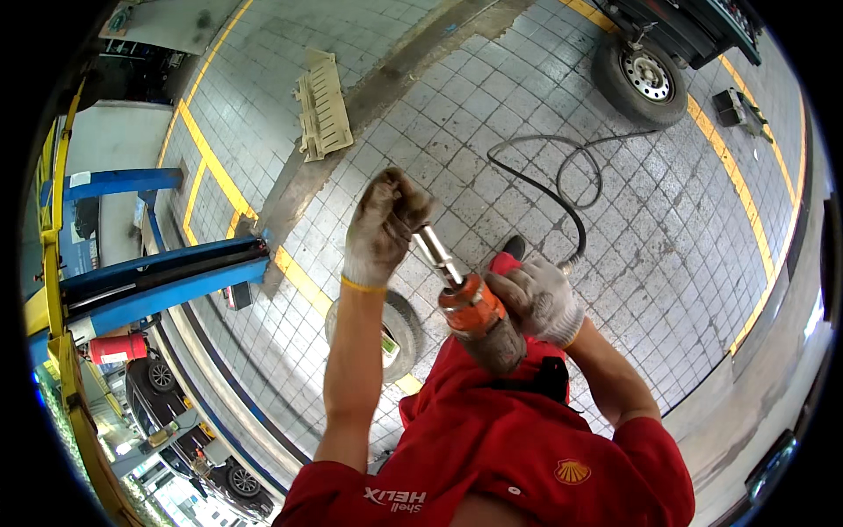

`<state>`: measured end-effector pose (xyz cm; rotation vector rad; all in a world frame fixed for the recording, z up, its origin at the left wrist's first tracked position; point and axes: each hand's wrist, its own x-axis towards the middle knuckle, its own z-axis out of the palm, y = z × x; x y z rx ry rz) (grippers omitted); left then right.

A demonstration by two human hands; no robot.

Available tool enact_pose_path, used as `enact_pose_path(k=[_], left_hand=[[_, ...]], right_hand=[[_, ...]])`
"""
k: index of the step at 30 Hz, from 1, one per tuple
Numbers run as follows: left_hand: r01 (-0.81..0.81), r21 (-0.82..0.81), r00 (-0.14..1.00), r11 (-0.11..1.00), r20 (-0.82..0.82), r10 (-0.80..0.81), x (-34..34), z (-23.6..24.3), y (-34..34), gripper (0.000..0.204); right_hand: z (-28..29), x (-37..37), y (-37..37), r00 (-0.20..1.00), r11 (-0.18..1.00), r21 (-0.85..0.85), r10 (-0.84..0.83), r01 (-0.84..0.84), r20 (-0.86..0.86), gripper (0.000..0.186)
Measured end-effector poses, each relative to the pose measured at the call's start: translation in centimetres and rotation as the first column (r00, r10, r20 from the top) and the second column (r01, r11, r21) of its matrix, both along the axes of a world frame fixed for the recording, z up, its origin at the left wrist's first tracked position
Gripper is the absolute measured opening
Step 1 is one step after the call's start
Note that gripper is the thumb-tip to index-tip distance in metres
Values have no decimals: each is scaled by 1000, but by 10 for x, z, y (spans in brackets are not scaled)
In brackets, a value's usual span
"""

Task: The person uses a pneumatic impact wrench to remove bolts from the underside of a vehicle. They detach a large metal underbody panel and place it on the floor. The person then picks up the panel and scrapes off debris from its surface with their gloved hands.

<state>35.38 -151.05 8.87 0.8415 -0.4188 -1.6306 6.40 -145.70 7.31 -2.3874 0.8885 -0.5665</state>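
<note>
Red shirt: worn by the person.
Left hand: gloved, grasping the silver socket.
Right hand: gloved, clasping the orange impact wrench.

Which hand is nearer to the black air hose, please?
Right. The right hand is beside the air hose; the left hand is farther left, at the chrome socket.

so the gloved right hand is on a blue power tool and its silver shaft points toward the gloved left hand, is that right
Not quite: the power tool is orange and grey, not blue, as the head view shows. The gloved right hand is indeed on it, and its silver shaft points toward the gloved left hand.
</note>
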Motion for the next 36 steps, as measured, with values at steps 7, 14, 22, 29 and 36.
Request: enact_pose_path(k=[7,14,22,29,36], left_hand=[[274,362,219,891,878,-425,66,-45,-72,25],[401,-57,587,914,782,-210,22,19,-112,36],[738,-303,539,602,802,-258,18,49,-230,51],[891,-229,386,391,837,-389,33,75,-316,51],[915,59,319,399,500,-805,38,80,-327,44]], right_hand=[[14,-20,-27,949,943,147,-278,300,-148,43],[5,-19,-36,744,716,207,-654,667,-138,37],[-9,73,-51,223,169,543,-974,823,-35,37],[4,182,-79,-45,-90,689,-995,719,-83,35],[18,249,-86,-197,-220,736,-973,640,-120,42]])
